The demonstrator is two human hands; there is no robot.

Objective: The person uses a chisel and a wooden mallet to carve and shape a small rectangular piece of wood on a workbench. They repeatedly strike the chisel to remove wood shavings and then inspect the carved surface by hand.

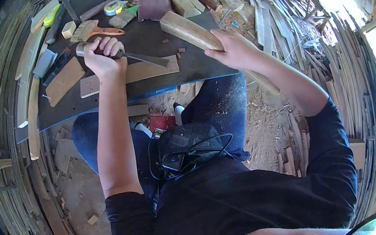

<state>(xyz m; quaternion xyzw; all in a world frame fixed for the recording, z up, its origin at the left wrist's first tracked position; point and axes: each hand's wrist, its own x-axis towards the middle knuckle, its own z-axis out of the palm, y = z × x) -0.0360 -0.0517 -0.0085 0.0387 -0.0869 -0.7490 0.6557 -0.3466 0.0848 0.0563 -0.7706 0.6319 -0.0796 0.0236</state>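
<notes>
My left hand (106,59) is closed around the handle of a chisel (146,59). Its metal blade points right and lies over a narrow wooden strip (155,68) with lines marked near its ends; whether blade and strip touch I cannot tell. In my right hand (236,48) is a wooden mallet (191,32), shaped like a club, gripped around its handle. Its thick head reaches up and left over the dark workbench (205,65), while the handle's end sticks out below my wrist. Small wood chips (181,50) lie beside the strip's right end.
Beyond my left hand are a paintbrush (96,30), a tape roll (113,7), a wood block (69,29) and a maroon cloth or sandpaper (153,8). A wooden piece with a screw or nail (64,81) lies left. Stacked planks (360,90) stand at right.
</notes>
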